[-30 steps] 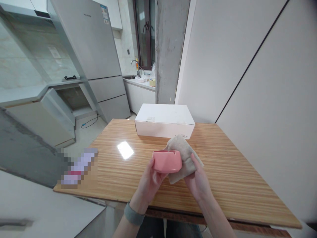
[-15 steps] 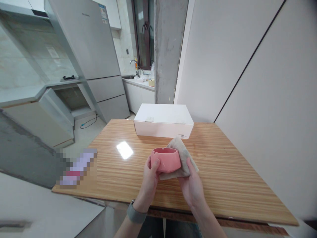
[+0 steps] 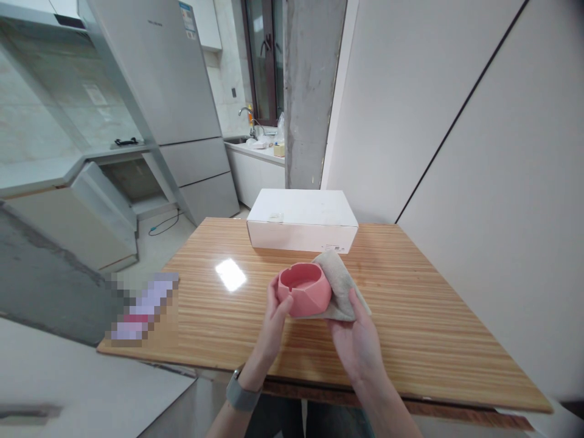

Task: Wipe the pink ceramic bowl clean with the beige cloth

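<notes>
A pink faceted ashtray (image 3: 311, 299) with notches in its rim is held above the table, its opening tilted toward me. My left hand (image 3: 276, 307) grips its left side, thumb at the front and fingers behind. A grey-beige cloth (image 3: 343, 286) lies against the ashtray's right side and reaches underneath it. My right hand (image 3: 358, 337) is closed on the cloth, thumb on top; its other fingers are partly hidden beneath the fabric.
A white cardboard box (image 3: 301, 234) stands at the far side of the wooden table (image 3: 433, 328). On the table's left edge lies a pixelated purple item (image 3: 146, 307). A wall runs along the right. Behind are a fridge (image 3: 159, 79) and a sink counter (image 3: 255, 167).
The ashtray has tipped toward me, so more of its inside shows. My right hand and the cloth have shifted slightly right.
</notes>
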